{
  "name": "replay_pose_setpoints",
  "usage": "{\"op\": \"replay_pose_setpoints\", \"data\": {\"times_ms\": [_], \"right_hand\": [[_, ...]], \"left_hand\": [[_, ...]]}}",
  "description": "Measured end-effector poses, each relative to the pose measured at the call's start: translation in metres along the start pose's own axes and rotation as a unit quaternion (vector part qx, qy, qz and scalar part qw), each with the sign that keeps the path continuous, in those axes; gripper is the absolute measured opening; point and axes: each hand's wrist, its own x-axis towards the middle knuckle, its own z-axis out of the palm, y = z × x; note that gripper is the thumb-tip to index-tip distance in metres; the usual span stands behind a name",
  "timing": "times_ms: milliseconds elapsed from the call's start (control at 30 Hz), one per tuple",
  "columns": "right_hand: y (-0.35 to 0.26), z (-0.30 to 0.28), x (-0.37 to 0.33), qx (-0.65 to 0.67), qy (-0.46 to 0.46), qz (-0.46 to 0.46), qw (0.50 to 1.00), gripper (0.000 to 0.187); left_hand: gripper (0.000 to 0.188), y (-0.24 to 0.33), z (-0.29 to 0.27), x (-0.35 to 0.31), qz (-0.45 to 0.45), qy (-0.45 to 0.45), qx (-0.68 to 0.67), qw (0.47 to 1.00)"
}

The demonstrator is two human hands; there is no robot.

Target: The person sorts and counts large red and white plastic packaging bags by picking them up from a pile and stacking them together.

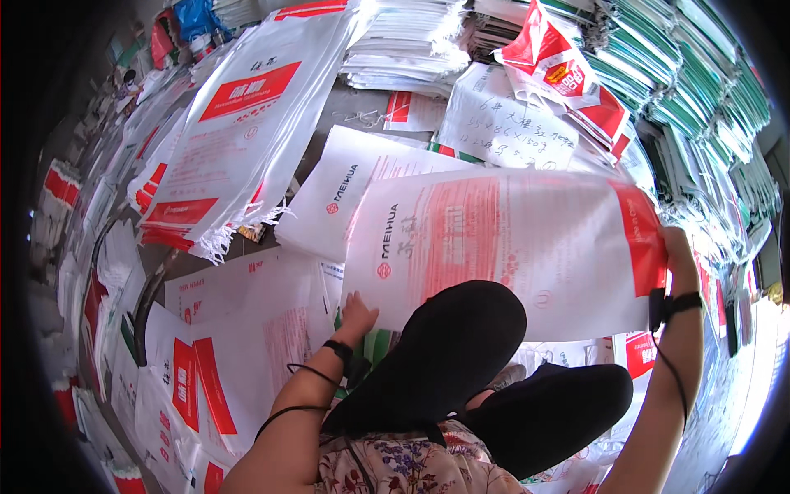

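Observation:
A large flat white sack [551, 222] with red and black print stretches across my raised knees. My right hand [680, 253] grips its right end, beside a solid red band; those fingertips are partly hidden behind the sack. At the lower left corner of the same sack, my left hand [359, 316] is closed on the edge. More white printed sacks [329, 193] lie flat just beyond it, partly covered by it. Both my wrists wear dark straps with cables.
A thick pile of flat sacks [239, 123] with frayed ends lies at the far left. Tall bundled stacks [658, 66] rise at the back right. A handwritten white sheet [510, 123] lies beyond the sack. Loose sacks [197, 379] spread on the left floor near a dark curved bar [146, 309].

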Motion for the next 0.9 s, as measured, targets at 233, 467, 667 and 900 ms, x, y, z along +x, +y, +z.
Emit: {"op": "replay_pose_setpoints", "data": {"times_ms": [233, 467, 667, 900], "right_hand": [[-0.012, 0.055, -0.023, 0.053, -0.069, -0.008, 0.996, 0.03], [-0.038, 0.088, -0.006, 0.017, -0.101, 0.007, 0.995, 0.03], [-0.078, 0.113, -0.004, 0.023, -0.001, -0.141, 0.99, 0.032], [0.018, 0.145, -0.004, -0.036, 0.141, -0.196, 0.97, 0.041]], "left_hand": [[0.07, -0.011, 0.033, -0.024, -0.192, -0.277, -0.533, 0.776], [0.036, -0.004, 0.049, 0.029, -0.164, -0.148, -0.774, 0.594], [0.013, 0.061, -0.091, 0.14, 0.018, 0.036, -0.751, 0.659], [0.027, 0.068, -0.208, 0.159, 0.139, 0.138, -0.755, 0.625]]}}
